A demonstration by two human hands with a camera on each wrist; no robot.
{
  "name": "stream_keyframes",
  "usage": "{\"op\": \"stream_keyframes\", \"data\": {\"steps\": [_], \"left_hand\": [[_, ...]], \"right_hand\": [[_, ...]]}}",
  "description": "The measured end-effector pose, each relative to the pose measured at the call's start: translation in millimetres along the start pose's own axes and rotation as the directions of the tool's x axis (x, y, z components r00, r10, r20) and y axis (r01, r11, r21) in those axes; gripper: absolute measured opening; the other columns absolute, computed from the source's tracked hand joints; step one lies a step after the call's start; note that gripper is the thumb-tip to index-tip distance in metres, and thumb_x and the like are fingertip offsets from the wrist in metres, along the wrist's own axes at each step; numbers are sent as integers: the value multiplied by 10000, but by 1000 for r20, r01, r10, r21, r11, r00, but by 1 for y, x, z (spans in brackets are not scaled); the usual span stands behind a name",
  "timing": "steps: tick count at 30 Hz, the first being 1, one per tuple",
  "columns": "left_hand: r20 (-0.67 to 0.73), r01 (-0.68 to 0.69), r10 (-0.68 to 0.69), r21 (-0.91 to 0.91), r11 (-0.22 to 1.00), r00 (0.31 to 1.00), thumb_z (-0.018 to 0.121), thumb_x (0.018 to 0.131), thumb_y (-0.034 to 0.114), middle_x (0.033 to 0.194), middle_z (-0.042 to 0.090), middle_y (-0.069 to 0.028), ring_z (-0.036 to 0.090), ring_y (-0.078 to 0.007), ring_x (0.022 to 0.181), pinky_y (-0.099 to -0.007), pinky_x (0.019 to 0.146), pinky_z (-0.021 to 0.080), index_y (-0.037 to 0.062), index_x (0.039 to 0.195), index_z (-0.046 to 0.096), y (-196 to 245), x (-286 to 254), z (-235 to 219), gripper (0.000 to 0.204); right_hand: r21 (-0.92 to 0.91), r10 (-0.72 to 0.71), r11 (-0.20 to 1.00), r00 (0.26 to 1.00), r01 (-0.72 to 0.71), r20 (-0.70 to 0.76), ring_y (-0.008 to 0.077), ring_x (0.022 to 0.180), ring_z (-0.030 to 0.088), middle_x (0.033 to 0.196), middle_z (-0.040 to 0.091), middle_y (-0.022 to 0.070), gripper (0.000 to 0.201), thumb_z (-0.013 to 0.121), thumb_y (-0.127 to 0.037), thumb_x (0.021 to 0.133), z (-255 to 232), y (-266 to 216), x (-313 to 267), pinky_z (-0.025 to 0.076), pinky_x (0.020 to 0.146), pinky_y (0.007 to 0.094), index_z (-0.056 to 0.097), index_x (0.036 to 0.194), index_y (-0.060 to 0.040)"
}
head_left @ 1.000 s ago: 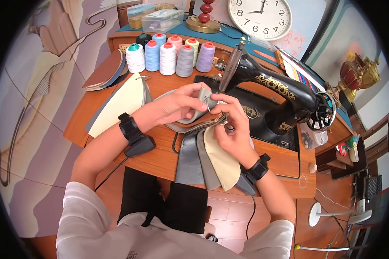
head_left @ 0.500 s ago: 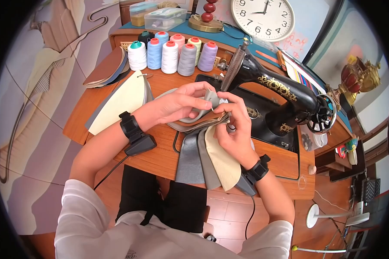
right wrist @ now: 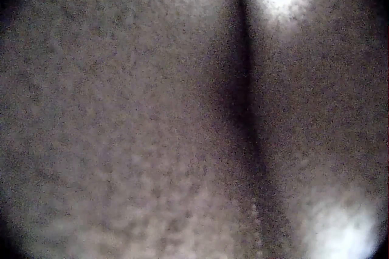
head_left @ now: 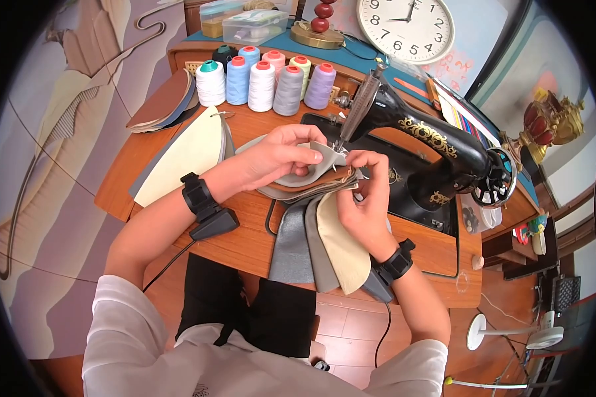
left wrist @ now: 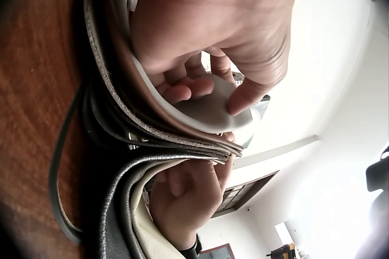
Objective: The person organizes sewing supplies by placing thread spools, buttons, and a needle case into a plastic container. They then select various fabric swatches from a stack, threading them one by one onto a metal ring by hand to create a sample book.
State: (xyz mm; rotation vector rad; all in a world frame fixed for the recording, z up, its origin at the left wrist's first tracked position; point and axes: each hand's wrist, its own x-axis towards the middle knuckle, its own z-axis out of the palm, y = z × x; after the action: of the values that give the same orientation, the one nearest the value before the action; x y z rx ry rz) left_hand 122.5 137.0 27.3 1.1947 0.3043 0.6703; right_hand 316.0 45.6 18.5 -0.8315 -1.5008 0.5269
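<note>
Beside the sewing machine's needle end, the left hand [head_left: 275, 159] pinches a pale grey leather piece [head_left: 321, 156] between thumb and fingers; the left wrist view shows the grey piece [left wrist: 206, 110] bent under the thumb. The right hand [head_left: 366, 205] grips the pointed end of a stack of brown and grey pieces [head_left: 311, 188]. Below it hang a dark grey piece [head_left: 293, 245] and a cream piece [head_left: 341, 248]. A small metallic item sits between the hands, too small to identify. In the right wrist view a blurred grey-brown surface [right wrist: 134, 119] fills the picture.
The black sewing machine [head_left: 430, 135] stands right of the hands. Several thread cones [head_left: 261, 89] stand behind them. Cream and grey pieces [head_left: 182, 162] and a brown stack [head_left: 162, 109] lie at the left. A clock [head_left: 407, 28] is at the back.
The right hand has moved slightly right, away from the left fingertips, and more of the pale grey piece's edge shows between the hands. The head view has shifted slightly.
</note>
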Motion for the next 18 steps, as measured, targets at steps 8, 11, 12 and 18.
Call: {"op": "stream_keyframes", "data": {"steps": [8,11,12,18], "left_hand": [[-75,-77,96,225,971,993,695,933,143,1068,630,42,532,-21,868,-204,721,414,113,1067,615,-1,0,1,159],[-117,-85,121,272,959,986,674,948,152,1057,621,48,523,-19,852,-199,725,406,115,1063,614,0,1,2,135],[-118,-58,93,266,962,989,666,953,153,1051,617,52,516,-18,843,-198,728,404,116,1061,610,1,1,3,127],[-142,16,16,217,976,990,646,963,141,1042,609,62,498,-17,816,-198,727,390,122,1057,599,1,2,3,107]], "right_hand": [[-187,-34,981,991,58,128,106,732,527,1074,560,72,387,534,128,757,-12,7,2,409,542,230,610,1111,-7],[-144,-43,988,989,64,140,98,770,550,1082,574,74,405,537,134,768,-12,12,0,434,577,222,619,1139,-5],[-142,-42,988,989,62,141,98,770,550,1082,574,74,405,537,134,768,-11,12,0,434,577,222,619,1139,-5],[93,125,985,977,-143,174,84,874,587,1100,614,81,412,535,138,789,-5,4,0,469,692,195,628,1171,14]]}}
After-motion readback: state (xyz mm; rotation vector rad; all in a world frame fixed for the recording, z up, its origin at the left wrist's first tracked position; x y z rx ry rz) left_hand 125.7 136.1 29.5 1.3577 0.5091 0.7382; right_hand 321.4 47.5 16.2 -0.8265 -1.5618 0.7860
